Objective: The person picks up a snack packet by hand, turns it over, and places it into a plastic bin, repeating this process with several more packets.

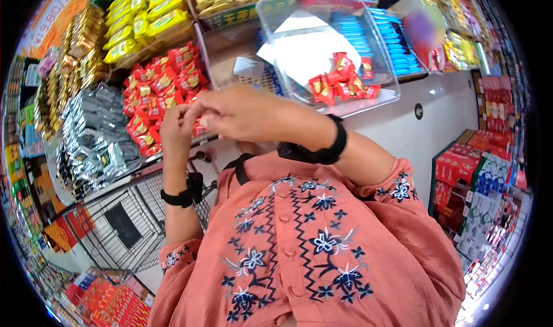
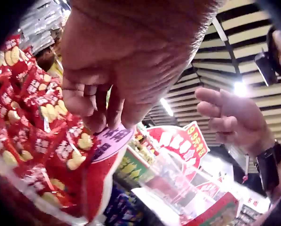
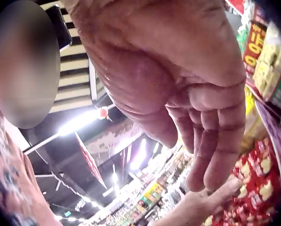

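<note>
My left hand (image 1: 174, 128) is over the front edge of a heap of red wrapped snack packets (image 1: 164, 85). Its fingers hang loosely bent, with nothing visible between them in the left wrist view, where the packets (image 2: 41, 117) lie close beside the fingertips. My right hand (image 1: 239, 113) reaches across from the right, its fingers beside the left hand. The right wrist view shows that hand's (image 3: 201, 99) fingers slightly bent and no packet in them. Several red packets (image 1: 345, 82) lie in a clear plastic tray (image 1: 389, 76) right of the hands.
Silver packets (image 1: 95, 137) fill the bin to the left, yellow packs (image 1: 144, 16) the one behind. Blue packs (image 1: 397, 42) are at the back right. A wire shopping cart (image 1: 124, 223) stands at the lower left, and stacked cartons (image 1: 461, 171) at the right.
</note>
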